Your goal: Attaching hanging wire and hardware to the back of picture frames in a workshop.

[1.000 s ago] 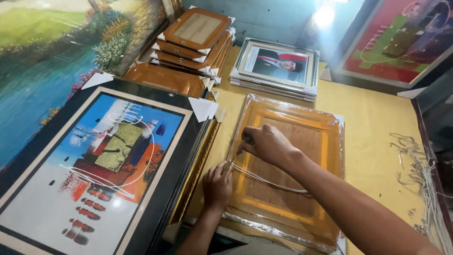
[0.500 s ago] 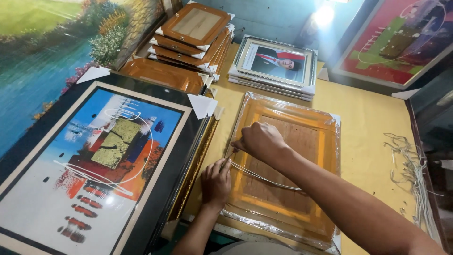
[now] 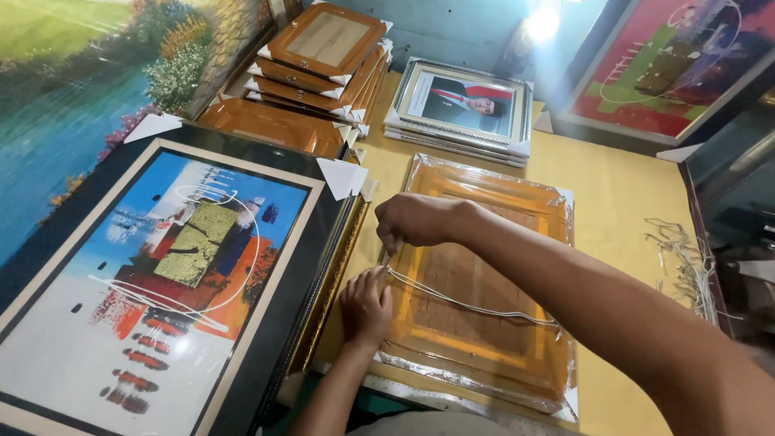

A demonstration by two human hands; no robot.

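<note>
While the left hand (image 3: 366,305) is pinning the white cord (image 3: 472,304) against the plastic-wrapped orange frame (image 3: 484,282) lying face-down on the yellow bench (image 3: 622,194), the right hand (image 3: 416,220) is pinching its end, best kept taut.

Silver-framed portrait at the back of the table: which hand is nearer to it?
Right. The right hand sits over the wrapped frame's upper left edge, just below the silver-framed portrait; the left hand is lower, farther away.
</note>
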